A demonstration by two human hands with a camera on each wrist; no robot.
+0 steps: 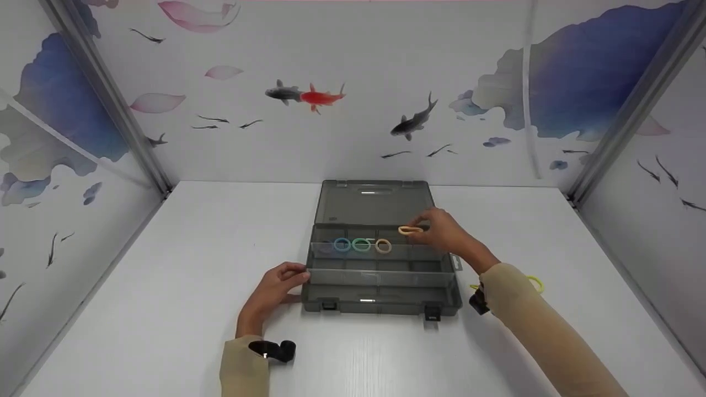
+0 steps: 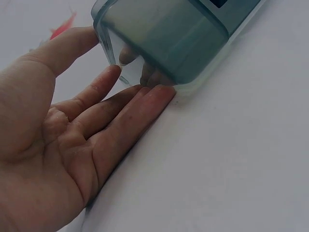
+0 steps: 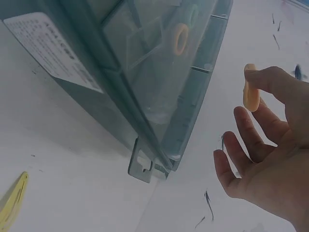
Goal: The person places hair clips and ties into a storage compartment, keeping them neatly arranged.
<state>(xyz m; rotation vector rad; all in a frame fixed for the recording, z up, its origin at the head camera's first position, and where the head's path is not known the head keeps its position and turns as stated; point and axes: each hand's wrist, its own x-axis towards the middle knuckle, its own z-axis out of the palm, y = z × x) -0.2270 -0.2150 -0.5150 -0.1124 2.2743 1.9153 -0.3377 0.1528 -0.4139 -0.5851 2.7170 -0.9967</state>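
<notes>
A translucent grey compartment box [image 1: 380,307] lies on the white table with its lid [image 1: 375,204] laid back. My right hand [image 1: 441,229] pinches a light orange hair tie [image 1: 411,230] between thumb and index finger, above the back row. In the right wrist view the hair tie [image 3: 251,89] is squeezed into a narrow loop, the other fingers spread. Along the back row sit a blue hair tie [image 1: 342,245], a green one [image 1: 362,244] and a tan one [image 1: 383,246]. My left hand [image 1: 276,284] touches the box's left side, its fingers extended against the corner.
Yellow hair ties [image 1: 535,284] lie on the table right of the box, partly behind the right sleeve [image 1: 518,292]. A latch [image 1: 432,313] hangs at the box's front. White printed panels [image 1: 358,149] enclose the table at the back and sides.
</notes>
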